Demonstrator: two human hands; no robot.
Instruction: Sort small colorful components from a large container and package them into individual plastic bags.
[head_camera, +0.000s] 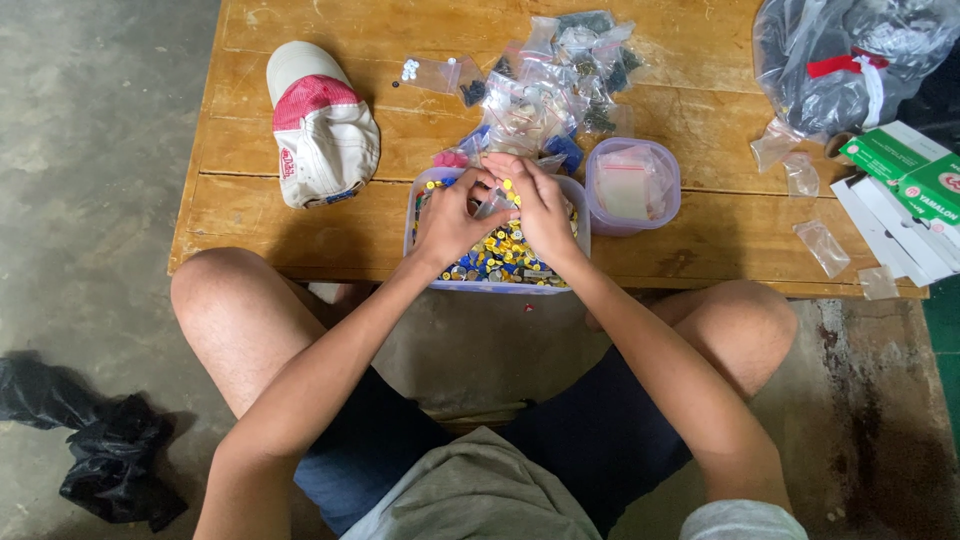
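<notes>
We sit at a low wooden table (300, 215) with both hands over a clear, lilac-tinted rectangular tub (585, 225) at its near edge, filled with small yellow, blue and silver pieces (495, 255). Our left hand (447, 222) and right hand (543, 208) meet above the tub, fingers curled together around a small clear plastic bag (493, 203), each pinching it by the rim; whether its mouth stands open we cannot tell, since the fingers cover most of it. We judge the bag to be very light, limp and a little slick, so it will fold or slide unless both sides of the mouth are held near the top edge, where the film is doubled and stiffer. The pieces in the tub look hard, smooth and tiny, likely to roll and scatter when tipped, and are best picked up a pinch at a time or scooped with the bag's lip low inside the tub. The tub itself seems rigid and fairly heavy with its load, and would want a grip on both short walls. Beyond our hands lies a heap of filled clear bags (545, 85), and just right of the tub a round lilac container (670, 190) holds empty bags. A red and cream cap (320, 125) rests to the left, and green and white boxes (905, 180) lie at the right edge.
</notes>
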